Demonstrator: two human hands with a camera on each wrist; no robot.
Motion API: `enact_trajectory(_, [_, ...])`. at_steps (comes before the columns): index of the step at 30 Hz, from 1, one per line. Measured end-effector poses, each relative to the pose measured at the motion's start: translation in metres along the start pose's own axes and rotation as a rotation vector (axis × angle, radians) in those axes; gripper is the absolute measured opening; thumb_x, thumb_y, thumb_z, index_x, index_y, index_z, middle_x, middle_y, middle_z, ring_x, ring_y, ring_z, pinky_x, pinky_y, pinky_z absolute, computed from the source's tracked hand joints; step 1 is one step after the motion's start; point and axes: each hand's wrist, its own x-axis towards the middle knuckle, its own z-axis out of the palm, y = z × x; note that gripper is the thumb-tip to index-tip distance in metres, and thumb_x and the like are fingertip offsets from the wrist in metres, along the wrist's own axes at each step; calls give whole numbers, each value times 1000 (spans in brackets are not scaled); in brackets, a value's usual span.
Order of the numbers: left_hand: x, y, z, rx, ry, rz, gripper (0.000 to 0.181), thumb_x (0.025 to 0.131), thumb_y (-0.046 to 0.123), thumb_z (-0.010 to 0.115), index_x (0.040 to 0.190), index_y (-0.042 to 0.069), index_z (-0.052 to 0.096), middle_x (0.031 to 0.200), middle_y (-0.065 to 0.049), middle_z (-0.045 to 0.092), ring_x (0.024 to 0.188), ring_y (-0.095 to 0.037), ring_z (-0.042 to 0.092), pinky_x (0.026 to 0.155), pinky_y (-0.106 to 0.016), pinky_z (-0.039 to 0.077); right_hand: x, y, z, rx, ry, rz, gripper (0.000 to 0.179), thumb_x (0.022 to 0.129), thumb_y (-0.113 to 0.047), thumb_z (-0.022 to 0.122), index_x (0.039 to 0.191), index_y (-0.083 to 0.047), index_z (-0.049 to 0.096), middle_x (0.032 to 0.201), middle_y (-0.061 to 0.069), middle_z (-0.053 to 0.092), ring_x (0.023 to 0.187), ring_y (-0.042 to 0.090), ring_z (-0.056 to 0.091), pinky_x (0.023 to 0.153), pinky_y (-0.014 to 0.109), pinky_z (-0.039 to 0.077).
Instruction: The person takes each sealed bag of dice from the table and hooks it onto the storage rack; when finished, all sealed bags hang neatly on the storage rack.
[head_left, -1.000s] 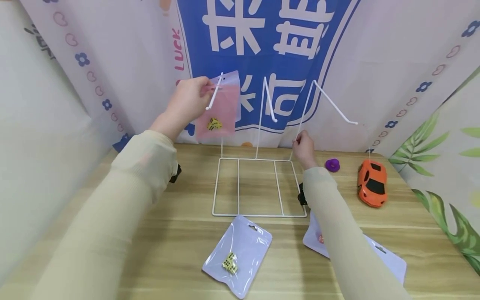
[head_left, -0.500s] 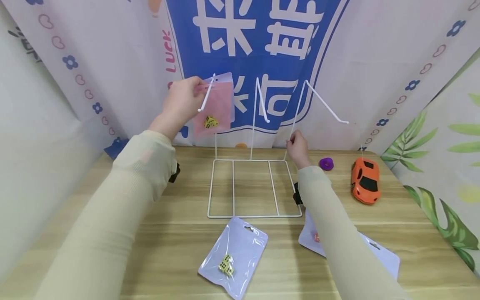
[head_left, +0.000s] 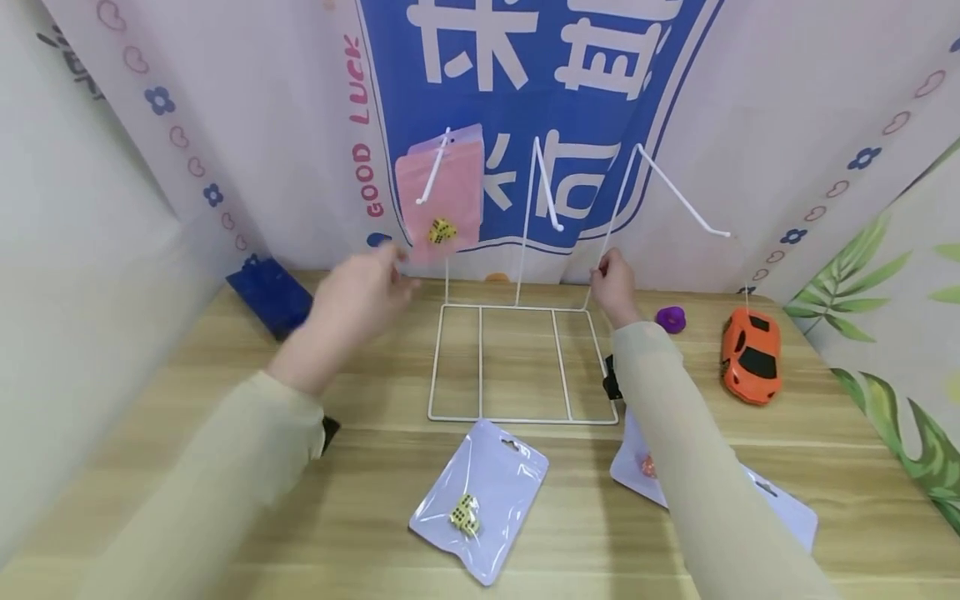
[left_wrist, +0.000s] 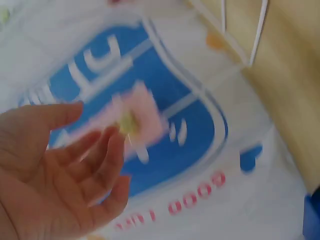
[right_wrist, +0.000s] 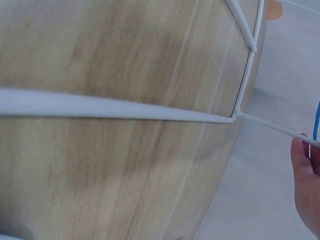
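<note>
A white wire display rack [head_left: 525,422] stands on the table, with three long hooks at its top. From its left hook hangs a pink zip bag [head_left: 450,187] with yellow dice inside, and a second bag edge shows behind it. My left hand [head_left: 356,296], blurred, is below and left of that bag, apart from it. In the left wrist view its fingers [left_wrist: 102,167] are loosely bent with nothing between them. My right hand [head_left: 613,287] pinches the rack's right upright, and the right wrist view shows thumb and fingers [right_wrist: 302,160] on that white wire.
A lilac bag with yellow dice [head_left: 487,500] lies in front of the rack. Another lilac bag [head_left: 783,508] lies partly under my right forearm. An orange toy car [head_left: 752,357] and a purple ring-like object [head_left: 671,320] sit at right; a dark blue packet [head_left: 272,296] is at back left.
My left hand has let go of the pink bag and dropped down and left, leaving it hanging on the left hook. My right hand keeps its hold on the upright.
</note>
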Motion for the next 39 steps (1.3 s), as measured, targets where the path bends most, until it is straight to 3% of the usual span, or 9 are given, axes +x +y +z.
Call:
enact_trajectory(3, [-24, 8, 23, 34, -216, 137, 31, 87, 21, 60, 114, 6, 57, 90, -5, 63, 74, -19, 58, 64, -35, 50, 1, 1, -2, 0, 3, -6, 8, 89, 1, 49, 89, 5, 41, 80, 16, 46, 78, 32, 47, 71, 41, 42])
enact_trajectory(7, [-44, 17, 52, 27, -487, 396, 24, 83, 17, 65, 105, 8, 63, 85, 1, 62, 75, -13, 57, 67, -29, 49, 2, 3, -1, 4, 6, -14, 8, 89, 1, 49, 89, 4, 41, 79, 15, 46, 77, 31, 46, 71, 40, 42])
enact_trajectory(10, [-50, 24, 70, 23, -577, 535, 20, 81, 14, 66, 99, 6, 64, 86, 1, 61, 79, -13, 56, 71, -29, 48, 4, 5, -1, 9, 26, -22, 9, 89, 2, 49, 87, 5, 41, 77, 15, 45, 77, 31, 46, 71, 40, 41])
enact_trajectory(14, [-52, 33, 92, 52, -563, 593, 23, 79, 13, 69, 100, 6, 65, 96, -2, 61, 87, -14, 56, 79, -29, 47, 5, 4, -2, 8, 36, -24, 9, 88, 3, 50, 86, 5, 41, 76, 14, 44, 76, 32, 46, 70, 41, 41])
enact_trajectory(20, [-53, 38, 117, 150, -545, 581, 42, 71, 21, 77, 109, 11, 64, 107, -1, 56, 95, -17, 54, 79, -31, 48, 3, 2, -2, 5, 11, -3, 8, 89, 1, 49, 89, 4, 41, 79, 15, 46, 77, 31, 47, 71, 40, 43])
enact_trajectory(29, [-58, 40, 130, 202, -597, 491, 52, 68, 23, 80, 115, 12, 60, 109, -3, 52, 96, -17, 54, 80, -28, 48, 2, 0, -1, 7, 18, -4, 9, 89, 1, 49, 88, 4, 41, 78, 15, 46, 77, 32, 47, 72, 41, 42])
enact_trajectory(39, [-63, 43, 132, 380, -501, 489, 57, 63, 36, 81, 109, 11, 60, 113, -7, 50, 102, -22, 48, 79, -37, 47, 1, 0, -2, 6, -1, 17, 8, 89, 1, 49, 91, 5, 42, 81, 17, 47, 79, 32, 48, 73, 41, 43])
